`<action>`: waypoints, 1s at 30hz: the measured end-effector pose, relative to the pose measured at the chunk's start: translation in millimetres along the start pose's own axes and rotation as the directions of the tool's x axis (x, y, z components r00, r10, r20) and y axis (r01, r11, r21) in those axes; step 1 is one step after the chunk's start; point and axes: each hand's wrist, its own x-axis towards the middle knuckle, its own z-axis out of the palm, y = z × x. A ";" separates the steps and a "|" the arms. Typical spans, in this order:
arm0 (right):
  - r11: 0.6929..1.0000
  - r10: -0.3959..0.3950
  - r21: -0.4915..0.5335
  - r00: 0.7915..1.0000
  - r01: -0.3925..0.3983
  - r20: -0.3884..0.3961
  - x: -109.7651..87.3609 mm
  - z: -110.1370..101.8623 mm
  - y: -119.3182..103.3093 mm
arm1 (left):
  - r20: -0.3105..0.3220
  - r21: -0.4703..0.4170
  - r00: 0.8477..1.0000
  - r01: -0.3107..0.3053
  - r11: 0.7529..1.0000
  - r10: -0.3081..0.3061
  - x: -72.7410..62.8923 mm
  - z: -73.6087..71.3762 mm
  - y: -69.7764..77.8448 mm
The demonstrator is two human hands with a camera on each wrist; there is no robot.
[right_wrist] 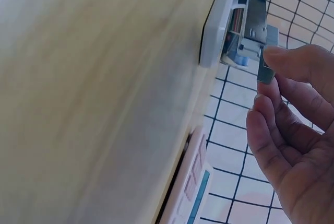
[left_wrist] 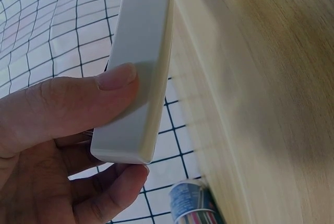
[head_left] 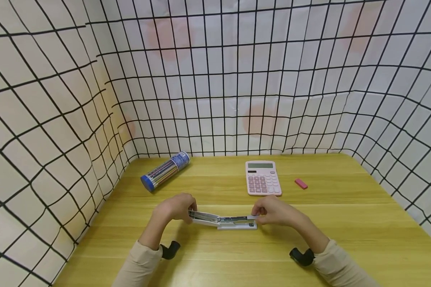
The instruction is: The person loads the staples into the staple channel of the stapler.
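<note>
A white stapler (head_left: 237, 227) lies opened out on the wooden table, its base flat and its top cover (left_wrist: 141, 36) swung back to the left and slightly raised. My left hand (head_left: 179, 206) grips the free end of that cover, thumb (left_wrist: 117, 78) along its outer face and fingers underneath. At the other end, my right hand (head_left: 276, 210) pinches a short grey strip of staples (right_wrist: 265, 72) between thumb and fingertips. The strip overlaps the metal staple channel (right_wrist: 255, 20) in the right wrist view.
Behind the stapler is a pink calculator (head_left: 263, 178), with a small pink block (head_left: 301, 183) to its right. A clear tube of pencils (head_left: 165, 171) with a blue cap lies at the back left. Grid-patterned white cloth (head_left: 215, 79) walls in the back and sides.
</note>
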 end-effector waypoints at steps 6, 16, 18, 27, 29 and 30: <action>1.000 -0.001 -0.004 1.000 0.001 -0.023 3.1 4.1 -4.1 | -0.002 0.008 1.000 -0.002 1.000 0.002 -0.5 -0.8 0.4; 0.999 -0.028 -0.018 0.998 0.027 -0.053 6.4 10.4 -8.4 | -0.007 0.019 1.000 0.001 1.000 -0.001 1.9 1.6 -2.8; 0.999 -0.033 -0.019 0.998 0.032 -0.059 7.5 11.5 -8.5 | -0.005 0.016 1.000 0.004 1.000 -0.004 2.1 1.7 -2.7; 0.999 -0.040 -0.023 0.998 0.039 -0.056 9.0 13.6 -8.8 | -0.004 0.006 1.000 0.006 1.000 -0.006 1.4 1.6 -1.1; 0.999 -0.030 -0.023 0.998 0.029 -0.054 8.8 12.9 -8.8 | -0.003 0.002 1.000 0.005 1.000 -0.005 1.0 1.2 -0.9; 0.999 -0.029 -0.021 0.998 0.027 -0.052 8.8 12.8 -8.8 | -0.004 -0.002 1.000 0.004 1.000 -0.004 0.9 1.1 -1.0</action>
